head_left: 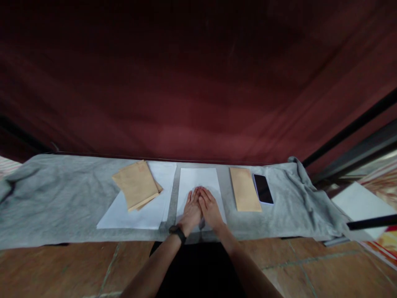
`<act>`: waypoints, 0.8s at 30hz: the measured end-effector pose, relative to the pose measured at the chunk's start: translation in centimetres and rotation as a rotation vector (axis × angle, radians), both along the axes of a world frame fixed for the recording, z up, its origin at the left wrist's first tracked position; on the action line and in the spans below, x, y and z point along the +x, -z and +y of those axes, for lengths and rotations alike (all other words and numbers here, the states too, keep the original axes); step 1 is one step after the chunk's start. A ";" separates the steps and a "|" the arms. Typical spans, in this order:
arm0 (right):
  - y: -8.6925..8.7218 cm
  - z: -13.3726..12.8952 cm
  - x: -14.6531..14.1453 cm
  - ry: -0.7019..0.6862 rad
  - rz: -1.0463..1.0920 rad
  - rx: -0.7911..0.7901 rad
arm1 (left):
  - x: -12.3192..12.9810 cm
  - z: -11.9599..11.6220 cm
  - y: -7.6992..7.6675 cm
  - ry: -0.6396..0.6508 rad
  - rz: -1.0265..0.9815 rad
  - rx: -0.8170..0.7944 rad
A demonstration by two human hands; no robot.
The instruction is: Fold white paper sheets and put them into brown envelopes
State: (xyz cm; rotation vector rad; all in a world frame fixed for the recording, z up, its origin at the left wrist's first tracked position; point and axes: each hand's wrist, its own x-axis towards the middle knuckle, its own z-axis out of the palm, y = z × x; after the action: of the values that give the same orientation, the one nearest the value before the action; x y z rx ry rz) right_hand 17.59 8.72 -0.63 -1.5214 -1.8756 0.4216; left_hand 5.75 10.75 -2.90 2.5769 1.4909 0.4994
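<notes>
A white sheet of paper (pixel 198 177) lies upright in front of me on the grey cloth. My left hand (pixel 192 209), with a dark watch (pixel 178 234) on its wrist, rests flat on the sheet. Beside it my right hand (pixel 211 207) also lies flat, its fingertips meeting those of the left. Both hands have their fingers stretched out and hold nothing. To the left, several brown envelopes (pixel 139 184) sit on a stack of white paper (pixel 124 217). On the right is another brown envelope (pixel 245 190).
A phone (pixel 263 189) with a dark screen lies right of the single envelope. Grey cloth (pixel 62 198) covers the narrow table. A dark red curtain (pixel 198 103) hangs behind it. At the far right are a white board or sheet (pixel 361 203) and black bars (pixel 350 128).
</notes>
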 end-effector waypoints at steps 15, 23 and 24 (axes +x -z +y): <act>2.7 9.2 3.7 0.339 -0.305 0.005 | -2.8 8.5 0.5 -0.341 -0.060 0.083; 2.2 13.4 0.4 0.099 -0.323 -0.066 | -0.2 11.6 0.3 -0.190 0.006 -0.013; 2.3 13.5 0.6 0.127 -0.324 -0.072 | -0.6 11.7 0.4 -0.202 0.006 -0.011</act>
State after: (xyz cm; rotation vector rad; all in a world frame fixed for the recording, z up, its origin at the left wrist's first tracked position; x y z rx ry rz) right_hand 18.19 22.26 -2.95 -1.8346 -2.0075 0.1932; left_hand 5.19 22.49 -3.30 2.4345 1.7615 0.5036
